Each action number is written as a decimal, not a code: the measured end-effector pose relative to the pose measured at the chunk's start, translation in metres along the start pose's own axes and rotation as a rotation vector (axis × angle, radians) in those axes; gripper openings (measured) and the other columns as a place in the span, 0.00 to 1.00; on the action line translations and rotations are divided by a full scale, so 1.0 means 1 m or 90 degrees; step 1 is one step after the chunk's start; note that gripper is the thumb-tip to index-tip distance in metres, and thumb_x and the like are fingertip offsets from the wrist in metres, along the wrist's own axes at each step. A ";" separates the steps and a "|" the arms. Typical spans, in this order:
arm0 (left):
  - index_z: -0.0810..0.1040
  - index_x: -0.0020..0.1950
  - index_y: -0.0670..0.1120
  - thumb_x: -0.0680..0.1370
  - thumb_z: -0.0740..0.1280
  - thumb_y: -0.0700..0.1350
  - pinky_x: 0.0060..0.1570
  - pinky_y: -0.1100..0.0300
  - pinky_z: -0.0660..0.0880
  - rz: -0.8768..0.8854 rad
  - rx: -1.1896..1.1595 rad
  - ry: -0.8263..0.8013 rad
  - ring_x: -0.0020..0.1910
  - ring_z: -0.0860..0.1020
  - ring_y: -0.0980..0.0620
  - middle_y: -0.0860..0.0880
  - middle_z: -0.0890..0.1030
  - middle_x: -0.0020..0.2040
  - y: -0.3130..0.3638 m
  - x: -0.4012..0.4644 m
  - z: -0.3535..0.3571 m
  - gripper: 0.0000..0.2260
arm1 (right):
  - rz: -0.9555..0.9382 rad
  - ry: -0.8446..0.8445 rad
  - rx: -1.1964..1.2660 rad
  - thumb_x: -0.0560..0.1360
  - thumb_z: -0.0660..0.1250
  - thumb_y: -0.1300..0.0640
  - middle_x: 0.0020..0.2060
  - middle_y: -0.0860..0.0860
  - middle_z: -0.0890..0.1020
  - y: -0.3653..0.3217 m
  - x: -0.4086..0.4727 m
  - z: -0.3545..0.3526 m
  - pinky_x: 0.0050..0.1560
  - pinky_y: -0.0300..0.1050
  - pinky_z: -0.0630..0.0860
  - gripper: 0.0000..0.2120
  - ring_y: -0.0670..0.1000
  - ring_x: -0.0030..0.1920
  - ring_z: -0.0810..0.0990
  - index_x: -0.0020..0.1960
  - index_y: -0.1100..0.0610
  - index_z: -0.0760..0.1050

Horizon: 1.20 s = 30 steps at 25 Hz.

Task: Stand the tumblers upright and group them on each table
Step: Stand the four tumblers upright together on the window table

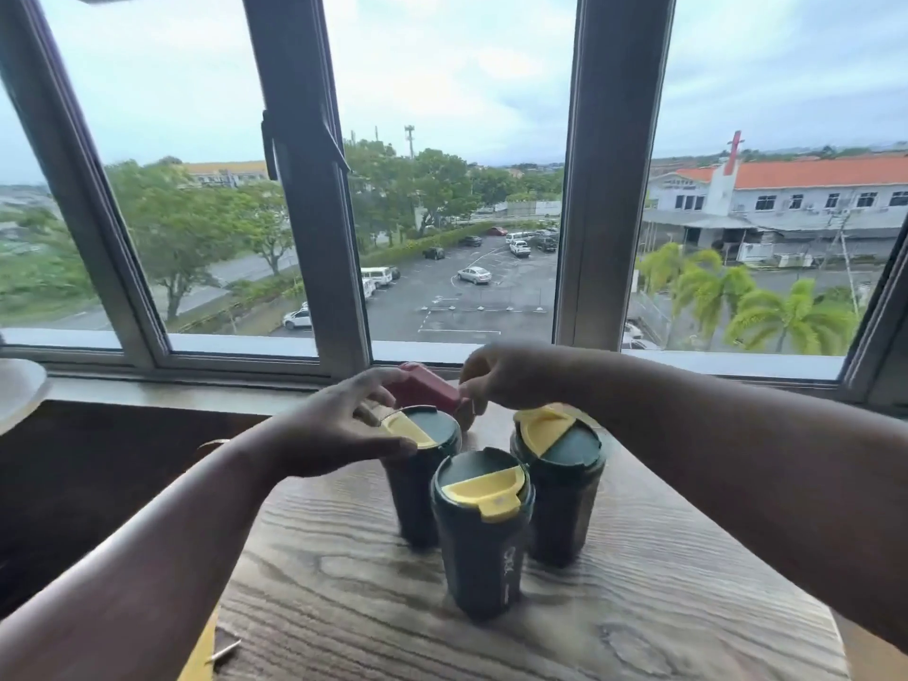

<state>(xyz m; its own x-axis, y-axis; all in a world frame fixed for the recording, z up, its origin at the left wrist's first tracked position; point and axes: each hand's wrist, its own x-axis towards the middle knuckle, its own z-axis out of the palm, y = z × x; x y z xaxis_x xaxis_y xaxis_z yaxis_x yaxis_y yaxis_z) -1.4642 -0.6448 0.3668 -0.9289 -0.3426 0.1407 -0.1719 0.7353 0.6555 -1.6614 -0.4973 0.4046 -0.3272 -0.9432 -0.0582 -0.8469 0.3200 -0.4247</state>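
Note:
Three dark green tumblers with yellow lid flaps stand upright and close together on the wooden table [648, 592]: a left one [410, 503], a front one [481, 538] and a right one [560, 503]. Behind them a red tumbler [422, 385] lies tilted near the window sill. My left hand [334, 430] reaches over the left green tumbler, thumb at the near rim of its lid and fingers at the far rim, one fingertip touching the red tumbler. My right hand [506, 378] pinches the right end of the red tumbler with curled fingers.
The window sill [196, 390] and a large window frame run right behind the tumblers. Left of the table lies a dark lower surface [98, 464], with a pale round object [19, 390] at the far left edge. A yellow item [201, 651] sits at the table's near left corner.

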 end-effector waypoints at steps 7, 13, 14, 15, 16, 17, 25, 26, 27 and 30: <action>0.80 0.55 0.51 0.77 0.69 0.58 0.46 0.53 0.76 -0.173 -0.170 0.176 0.49 0.83 0.47 0.47 0.83 0.52 -0.023 0.038 -0.005 0.13 | 0.028 0.003 -0.060 0.79 0.66 0.53 0.45 0.51 0.87 0.025 0.043 -0.012 0.36 0.39 0.71 0.12 0.45 0.37 0.78 0.54 0.59 0.82; 0.76 0.58 0.46 0.78 0.69 0.57 0.39 0.56 0.77 -0.321 -0.185 0.127 0.41 0.79 0.49 0.44 0.80 0.51 -0.085 0.114 0.005 0.16 | 0.109 -0.054 -0.074 0.78 0.66 0.50 0.44 0.53 0.87 0.058 0.101 -0.003 0.42 0.43 0.76 0.14 0.51 0.38 0.79 0.55 0.60 0.80; 0.75 0.58 0.46 0.78 0.69 0.58 0.39 0.56 0.77 -0.341 -0.190 0.109 0.41 0.79 0.48 0.44 0.79 0.52 -0.094 0.125 0.008 0.17 | 0.119 -0.065 -0.078 0.78 0.66 0.48 0.43 0.51 0.87 0.064 0.109 0.001 0.44 0.44 0.77 0.15 0.51 0.37 0.80 0.54 0.59 0.80; 0.74 0.58 0.46 0.78 0.69 0.58 0.40 0.55 0.78 -0.356 -0.199 0.094 0.41 0.79 0.48 0.44 0.78 0.52 -0.100 0.134 0.011 0.18 | 0.127 -0.077 -0.082 0.78 0.65 0.45 0.42 0.49 0.87 0.070 0.115 0.006 0.49 0.46 0.79 0.15 0.51 0.38 0.82 0.53 0.57 0.80; 0.74 0.58 0.46 0.78 0.69 0.58 0.41 0.55 0.79 -0.364 -0.211 0.078 0.41 0.80 0.47 0.43 0.77 0.52 -0.107 0.143 0.014 0.18 | 0.133 -0.091 -0.088 0.77 0.65 0.43 0.41 0.48 0.87 0.074 0.122 0.011 0.54 0.49 0.79 0.16 0.50 0.39 0.83 0.51 0.55 0.80; 0.74 0.58 0.46 0.78 0.69 0.58 0.41 0.56 0.79 -0.369 -0.219 0.059 0.41 0.80 0.47 0.43 0.77 0.52 -0.111 0.151 0.017 0.18 | 0.137 -0.106 -0.090 0.77 0.64 0.41 0.41 0.47 0.87 0.077 0.128 0.016 0.57 0.51 0.79 0.16 0.50 0.40 0.84 0.51 0.53 0.79; 0.75 0.56 0.50 0.76 0.73 0.51 0.44 0.51 0.82 -0.361 -0.342 0.067 0.43 0.81 0.46 0.44 0.82 0.52 -0.116 0.177 0.037 0.13 | 0.122 -0.146 -0.036 0.77 0.65 0.40 0.48 0.50 0.85 0.087 0.137 0.031 0.58 0.54 0.78 0.19 0.53 0.48 0.85 0.57 0.54 0.78; 0.76 0.56 0.51 0.75 0.74 0.50 0.44 0.52 0.81 -0.348 -0.341 0.083 0.43 0.80 0.46 0.44 0.82 0.52 -0.114 0.177 0.039 0.13 | 0.116 -0.143 -0.029 0.77 0.66 0.41 0.48 0.50 0.85 0.087 0.134 0.032 0.58 0.53 0.78 0.19 0.53 0.48 0.84 0.58 0.54 0.78; 0.76 0.56 0.52 0.75 0.75 0.50 0.44 0.53 0.79 -0.330 -0.335 0.097 0.43 0.80 0.47 0.44 0.83 0.52 -0.111 0.176 0.041 0.13 | 0.110 -0.139 -0.020 0.77 0.67 0.42 0.48 0.50 0.84 0.088 0.131 0.031 0.57 0.51 0.78 0.19 0.52 0.46 0.84 0.59 0.54 0.78; 0.77 0.57 0.50 0.73 0.76 0.46 0.42 0.55 0.75 -0.260 -0.336 0.117 0.44 0.78 0.48 0.44 0.82 0.51 -0.092 0.170 0.042 0.15 | 0.095 -0.128 0.033 0.74 0.72 0.43 0.48 0.51 0.84 0.096 0.121 0.028 0.50 0.46 0.78 0.21 0.50 0.44 0.82 0.62 0.53 0.77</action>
<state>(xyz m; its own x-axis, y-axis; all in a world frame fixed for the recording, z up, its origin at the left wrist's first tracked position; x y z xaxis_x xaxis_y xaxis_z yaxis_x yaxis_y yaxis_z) -1.6198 -0.7464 0.2991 -0.7456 -0.6587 -0.1011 -0.2698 0.1597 0.9496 -1.7700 -0.5835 0.3312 -0.3523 -0.8865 -0.3000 -0.7717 0.4565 -0.4428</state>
